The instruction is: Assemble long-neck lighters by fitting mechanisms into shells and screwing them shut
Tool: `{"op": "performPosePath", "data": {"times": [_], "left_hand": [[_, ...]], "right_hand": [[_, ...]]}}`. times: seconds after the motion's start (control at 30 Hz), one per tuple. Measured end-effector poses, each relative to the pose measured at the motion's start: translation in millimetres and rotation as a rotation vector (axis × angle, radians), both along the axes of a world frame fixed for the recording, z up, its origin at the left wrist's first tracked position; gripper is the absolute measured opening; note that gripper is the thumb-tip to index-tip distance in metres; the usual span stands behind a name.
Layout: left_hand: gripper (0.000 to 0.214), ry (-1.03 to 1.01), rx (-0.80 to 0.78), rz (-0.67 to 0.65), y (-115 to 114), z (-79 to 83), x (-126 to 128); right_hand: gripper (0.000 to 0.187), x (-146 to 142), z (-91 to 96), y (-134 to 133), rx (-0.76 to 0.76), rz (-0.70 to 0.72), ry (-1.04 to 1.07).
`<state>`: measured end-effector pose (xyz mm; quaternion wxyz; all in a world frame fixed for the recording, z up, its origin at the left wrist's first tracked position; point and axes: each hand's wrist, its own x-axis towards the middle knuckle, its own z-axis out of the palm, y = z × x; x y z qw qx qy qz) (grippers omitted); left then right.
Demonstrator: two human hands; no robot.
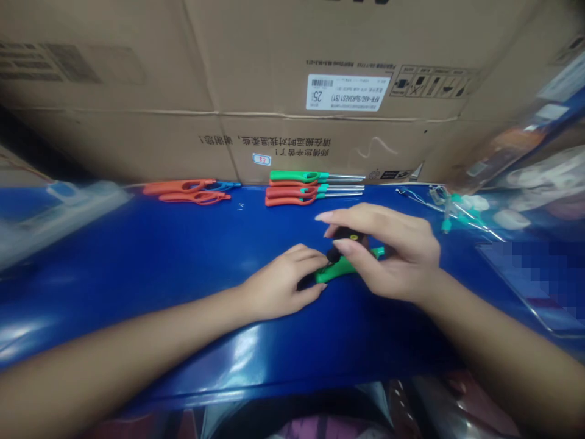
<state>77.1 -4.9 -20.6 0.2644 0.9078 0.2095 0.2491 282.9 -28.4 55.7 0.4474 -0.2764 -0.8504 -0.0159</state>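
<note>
A green long-nosed lighter [339, 269] lies on the blue table between my hands. My left hand [281, 283] pinches its near-left end between fingers and thumb. In my right hand [397, 250] is a short black screwdriver [350, 235] with a yellow mark on top of its handle. The screwdriver tilts down against the lighter's body, close to my left fingertips. Part of the lighter is hidden under my right hand, with a bit of its teal collar showing beyond the thumb.
Behind my hands lies a stack of red, orange and green lighters [292, 192] with metal tubes. Orange handle shells [183, 188] lie at the back left. Loose rods and wired teal parts [461, 210] are at the right. A large cardboard box [256, 79] walls off the back.
</note>
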Motion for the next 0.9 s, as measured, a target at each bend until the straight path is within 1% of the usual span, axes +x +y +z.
{"op": "performPosePath", "data": {"times": [0.07,0.1,0.13,0.17,0.23,0.27,0.3,0.33,0.4,0.43,0.47,0.5,0.53,0.6,0.63,0.67,0.7,0.77,0.83,0.87,0.9], "left_hand": [[0.033,-0.004,0.009,-0.003,0.1,-0.8,-0.1],[0.034,-0.008,0.012,-0.004,0.2,-1.0,-0.1],[0.035,-0.013,0.013,-0.004,0.1,-1.2,-0.1],[0.035,-0.017,0.012,-0.003,0.1,-1.1,-0.1],[0.035,-0.021,0.008,0.001,-0.1,-0.7,-0.1],[0.035,-0.019,0.006,0.003,-0.2,-0.4,-0.1],[0.035,-0.017,0.007,0.005,-0.3,-0.1,-0.1],[0.035,-0.015,0.008,0.005,-0.4,0.0,-0.1],[0.033,-0.010,0.010,0.004,-0.3,0.1,-0.1],[0.031,-0.009,0.010,0.000,-0.2,0.1,0.0],[0.030,-0.012,0.010,-0.002,-0.1,0.1,0.0],[0.029,-0.012,0.007,-0.003,0.0,0.0,0.0],[0.029,-0.012,0.005,-0.004,0.2,0.0,0.1],[0.029,-0.010,0.003,-0.003,0.3,-0.2,0.0],[0.028,-0.007,0.003,-0.001,0.3,-0.3,0.0],[0.027,-0.006,0.006,0.001,0.3,-0.6,-0.1],[0.025,-0.006,0.009,0.002,0.2,-0.9,-0.2],[0.024,-0.012,0.013,0.004,0.1,-1.3,-0.3],[0.023,-0.019,0.015,0.005,0.0,-1.2,-0.3],[0.022,-0.018,0.014,0.004,-0.1,-0.9,-0.2],[0.021,-0.014,0.013,0.003,-0.1,-0.6,-0.1]], "right_hand": [[0.022,1.7,-0.2,1.1,0.113,-0.086,-0.057],[0.024,2.8,-0.4,1.9,0.132,-0.109,-0.083],[0.028,3.5,-0.8,2.7,0.108,-0.107,-0.090],[0.034,3.8,-1.4,3.6,0.044,-0.083,-0.080],[0.043,3.3,-3.0,5.6,-0.144,-0.012,-0.036],[0.045,2.8,-3.9,6.6,-0.220,0.019,-0.023],[0.043,2.4,-4.6,7.5,-0.252,0.038,-0.017],[0.040,2.3,-5.1,8.3,-0.232,0.033,-0.013],[0.030,2.9,-5.2,8.9,-0.082,-0.024,-0.016],[0.028,3.3,-4.8,8.7,0.000,-0.057,-0.028],[0.028,3.5,-4.3,8.1,0.050,-0.074,-0.046],[0.029,3.3,-3.7,7.3,0.055,-0.067,-0.061],[0.033,2.8,-3.3,6.3,0.014,-0.037,-0.070],[0.041,0.7,-2.9,4.4,-0.112,0.057,-0.050],[0.041,-0.3,-3.0,3.7,-0.151,0.098,-0.029],[0.038,-1.2,-3.2,3.3,-0.153,0.115,-0.014],[0.033,-1.6,-3.4,2.9,-0.114,0.099,-0.009],[0.026,-1.1,-3.9,2.3,0.038,0.005,-0.050],[0.030,0.0,-4.3,1.4,0.162,-0.079,-0.104],[0.032,0.3,-4.5,0.9,0.174,-0.085,-0.107],[0.034,0.1,-4.8,0.4,0.146,-0.070,-0.093]]}}
